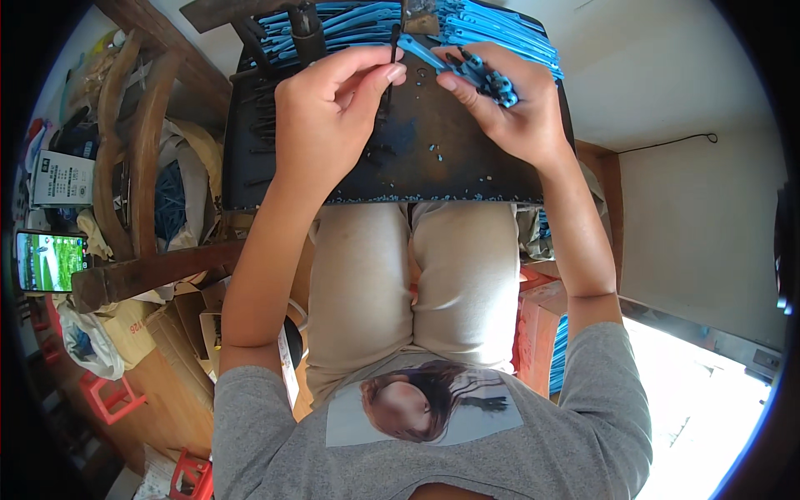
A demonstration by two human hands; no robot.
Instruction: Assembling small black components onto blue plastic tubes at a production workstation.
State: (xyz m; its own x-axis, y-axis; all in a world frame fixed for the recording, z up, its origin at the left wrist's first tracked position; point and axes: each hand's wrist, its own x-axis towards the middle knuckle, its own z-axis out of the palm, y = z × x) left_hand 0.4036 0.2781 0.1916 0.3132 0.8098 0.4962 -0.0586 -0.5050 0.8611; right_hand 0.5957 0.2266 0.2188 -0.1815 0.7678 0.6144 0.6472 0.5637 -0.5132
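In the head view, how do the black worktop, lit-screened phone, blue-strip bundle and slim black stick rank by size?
1. black worktop
2. lit-screened phone and blue-strip bundle in the right hand: too close to rank, as the hand partly covers the bundle
3. slim black stick in the left hand

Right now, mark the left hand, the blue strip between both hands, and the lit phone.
Left hand (323,112), head view: back of hand.
Blue strip (423,54), head view: its middle.
Lit phone (52,262), head view: screen.

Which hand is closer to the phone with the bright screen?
Left. The phone is far to the left; the left hand is ahead and to its right, and the right hand is farther right, holding blue sticks.
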